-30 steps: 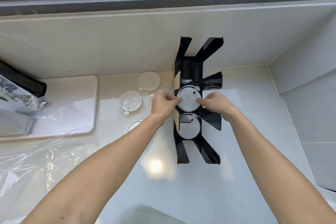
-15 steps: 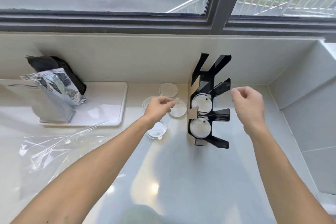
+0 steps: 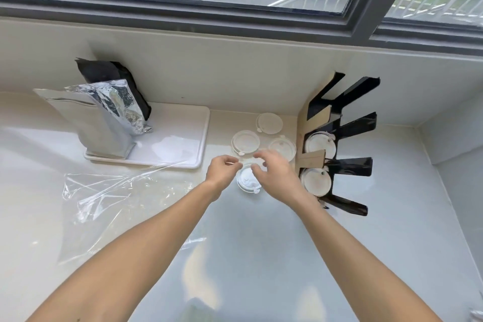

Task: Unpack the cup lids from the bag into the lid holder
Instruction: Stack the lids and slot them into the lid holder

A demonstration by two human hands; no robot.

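Glossy counter (image 3: 261, 256) – round translucent lids (image 3: 245, 141), black slotted holder (image 3: 347, 128).

Head view, downward onto counter (image 3: 261, 256)

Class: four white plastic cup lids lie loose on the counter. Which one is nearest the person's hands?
The white plastic lid nearest the camera, directly below both hands; the other three lie farther back.

Two hands, left (image 3: 221, 170) and right (image 3: 274, 172), reach over a counter. Four loose cup lids (image 3: 245, 141) lie there, and two more lids (image 3: 320, 145) sit in one black lid holder (image 3: 350, 166). There are also two foil bags (image 3: 104, 123), one black bag (image 3: 104, 70), one white tray (image 3: 183, 138) and one clear plastic bag (image 3: 109, 198).
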